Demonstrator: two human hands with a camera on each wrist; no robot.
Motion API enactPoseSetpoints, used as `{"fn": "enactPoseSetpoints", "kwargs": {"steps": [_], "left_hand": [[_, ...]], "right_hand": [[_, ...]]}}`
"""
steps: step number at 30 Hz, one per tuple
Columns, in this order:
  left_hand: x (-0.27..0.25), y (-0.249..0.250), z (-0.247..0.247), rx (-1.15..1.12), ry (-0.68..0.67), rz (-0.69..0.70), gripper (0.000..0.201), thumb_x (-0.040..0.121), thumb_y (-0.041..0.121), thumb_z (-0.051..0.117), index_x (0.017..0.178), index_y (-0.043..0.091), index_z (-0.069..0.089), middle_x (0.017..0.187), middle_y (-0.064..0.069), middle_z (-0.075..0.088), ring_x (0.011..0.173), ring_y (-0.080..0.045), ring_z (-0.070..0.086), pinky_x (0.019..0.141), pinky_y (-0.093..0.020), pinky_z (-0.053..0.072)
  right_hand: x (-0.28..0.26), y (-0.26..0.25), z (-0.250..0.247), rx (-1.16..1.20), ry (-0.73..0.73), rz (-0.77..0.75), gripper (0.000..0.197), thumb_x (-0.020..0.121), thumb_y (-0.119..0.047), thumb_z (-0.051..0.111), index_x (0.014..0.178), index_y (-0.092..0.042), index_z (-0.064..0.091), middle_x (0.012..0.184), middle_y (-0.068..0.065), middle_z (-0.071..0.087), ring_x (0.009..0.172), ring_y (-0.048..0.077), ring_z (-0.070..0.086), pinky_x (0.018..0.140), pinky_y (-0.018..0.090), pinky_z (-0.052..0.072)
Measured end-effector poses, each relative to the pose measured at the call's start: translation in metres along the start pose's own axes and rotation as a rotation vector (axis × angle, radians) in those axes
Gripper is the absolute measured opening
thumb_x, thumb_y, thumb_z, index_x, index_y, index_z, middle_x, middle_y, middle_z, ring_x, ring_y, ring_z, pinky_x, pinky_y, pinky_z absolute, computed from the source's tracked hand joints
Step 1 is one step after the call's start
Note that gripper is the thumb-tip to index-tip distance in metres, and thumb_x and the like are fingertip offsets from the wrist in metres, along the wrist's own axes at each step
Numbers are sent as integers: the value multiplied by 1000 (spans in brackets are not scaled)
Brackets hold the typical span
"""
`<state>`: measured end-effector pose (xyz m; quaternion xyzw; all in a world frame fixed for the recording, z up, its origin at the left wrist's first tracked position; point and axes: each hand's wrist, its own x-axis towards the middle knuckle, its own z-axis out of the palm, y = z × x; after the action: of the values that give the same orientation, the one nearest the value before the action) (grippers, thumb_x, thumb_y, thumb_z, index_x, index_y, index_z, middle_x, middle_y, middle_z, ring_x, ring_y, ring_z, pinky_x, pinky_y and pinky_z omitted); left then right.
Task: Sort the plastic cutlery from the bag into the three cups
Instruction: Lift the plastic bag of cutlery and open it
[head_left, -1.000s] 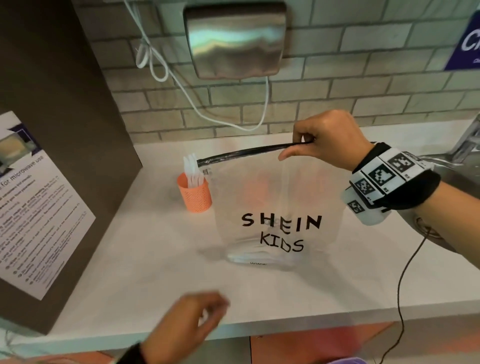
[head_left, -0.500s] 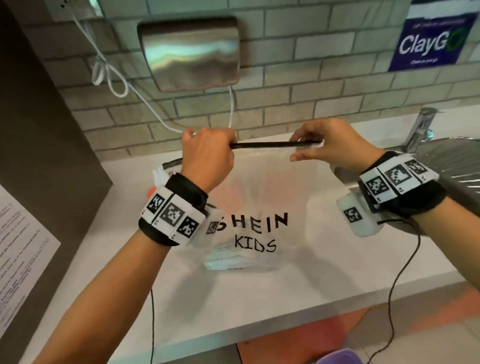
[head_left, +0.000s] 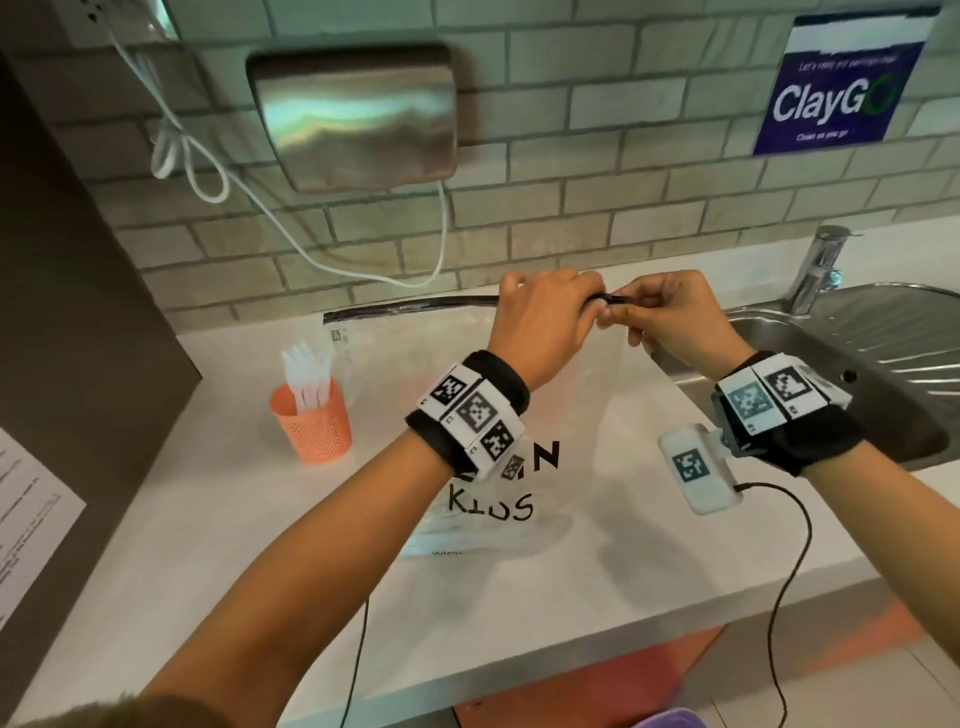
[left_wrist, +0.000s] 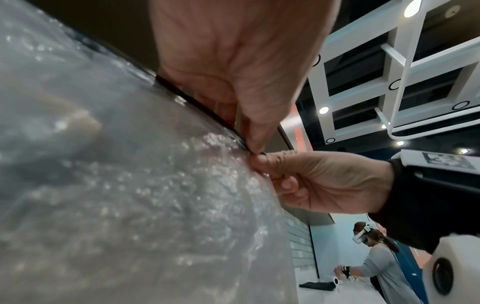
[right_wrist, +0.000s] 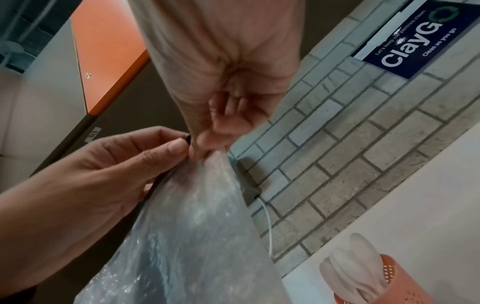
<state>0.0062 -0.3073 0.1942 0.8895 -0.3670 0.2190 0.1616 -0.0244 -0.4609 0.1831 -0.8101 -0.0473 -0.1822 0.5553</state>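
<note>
Pinching the black zip strip (head_left: 410, 306) of the bag (head_left: 597, 415) at its right end, left hand (head_left: 540, 322) and right hand (head_left: 675, 322) meet, fingers clamped on it, above the table (head_left: 208, 519) beside an orange cup (head_left: 314, 423) of white cutlery (head_left: 306, 371).

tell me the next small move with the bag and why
Probably pull the two hands apart to open the zip strip: the left hand and right hand both pinch the bag top at one spot, and the cutlery lies inside.
</note>
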Motion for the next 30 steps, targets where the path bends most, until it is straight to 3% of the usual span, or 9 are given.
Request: {"fn": "enactPoseSetpoints", "kwargs": {"steps": [4,8,10,14,18,21,23,26,30], "left_hand": [[0,-3,1,-40,54,-11,19,96,30,42,103,22,58,101,6,65,93,-17,60,97,-41,27],[-13,-36,-14,-75,88,-109,18,96,30,46,101,21,61,102,7,66,94,-15,59,98,-38,24],[-29,-64,-27,-63,111,-179,18,95,30,47,101,21,62,102,7,66,95,-13,59,97,-35,23],[-62,-119,-59,51,161,-298,16,94,28,50,100,20,63,100,3,68,95,-22,61,88,-37,30],[-82,-147,-79,11,113,-367,14,91,30,53,98,23,64,97,4,69,92,-20,64,87,-39,40],[-81,-137,-78,-137,89,-338,35,85,51,45,95,24,65,93,6,70,88,-16,63,85,-38,48],[-72,-126,-74,-181,121,-325,44,84,54,40,88,21,67,82,3,68,81,-19,62,78,-37,49],[-56,-109,-68,-166,75,-287,29,83,46,55,82,21,69,72,7,62,72,-17,58,73,-35,49],[-41,-89,-62,-63,-120,-245,23,81,44,65,87,23,68,80,6,62,80,-16,57,69,-28,38]], "right_hand": [[3,0,-3,64,-55,27,14,79,2,64,72,-9,63,54,-8,70,45,4,64,48,14,52],[7,3,-10,108,-37,55,10,78,3,64,73,-5,63,53,-6,70,49,5,66,52,14,54],[6,6,-12,140,-23,67,5,73,-4,67,73,-5,63,53,-5,70,50,6,67,53,14,55],[9,10,-9,163,-17,72,16,61,-16,67,73,-6,63,54,-6,70,52,6,68,56,15,56],[11,6,-5,145,-39,59,6,74,-10,68,77,-6,65,57,-5,72,55,6,68,61,15,57],[13,-3,2,105,-40,78,30,72,-34,69,78,-5,68,59,-2,72,54,7,67,57,15,56],[14,-8,7,72,-18,83,38,69,-41,69,75,-4,67,59,3,70,50,7,65,54,15,55],[14,-10,13,-17,22,84,21,78,-26,71,68,-8,65,59,6,65,44,4,60,51,16,54],[14,-19,16,-166,-49,130,13,78,-14,70,68,-16,61,63,6,61,54,11,57,57,21,55]]}}
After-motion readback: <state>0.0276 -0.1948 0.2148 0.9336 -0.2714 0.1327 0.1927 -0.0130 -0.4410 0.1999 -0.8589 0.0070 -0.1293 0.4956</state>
